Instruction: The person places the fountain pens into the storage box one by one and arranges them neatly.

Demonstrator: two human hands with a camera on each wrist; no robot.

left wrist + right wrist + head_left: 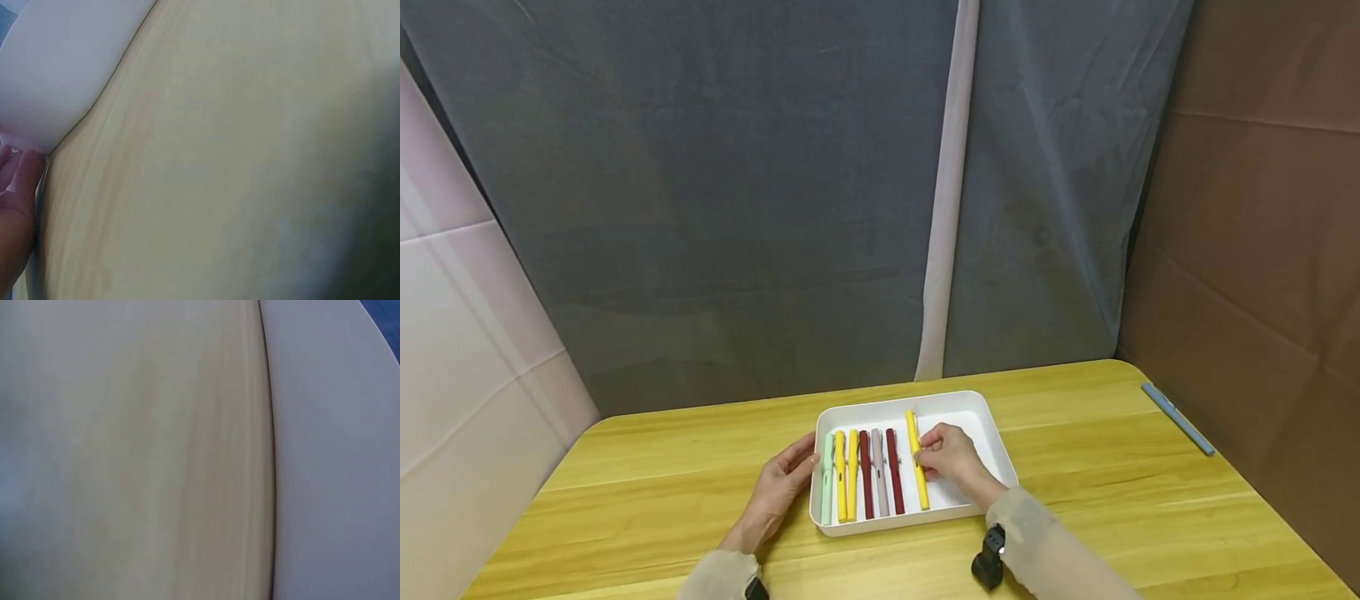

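Note:
In the head view, my right hand [953, 457] pinches a yellow pen [919, 471] between thumb and fingers, inside a white tray [996, 437]. The pen stands slightly slanted. To its left lie a dark red pen [895, 475], a pale lilac pen [881, 479], another dark red pen [867, 479], two yellow pens side by side and a mint green pen [827, 487]. My left hand [778, 487] holds the tray's left wall, its thumb at the rim. In the left wrist view its fingers [25, 172] touch the tray's outside.
A blue pen [1177, 419] lies on the wooden table [1075, 450] near its right edge. Grey curtains [737, 208] hang behind the table, with a brown panel [1262, 250] at right and a white one [467, 292] at left.

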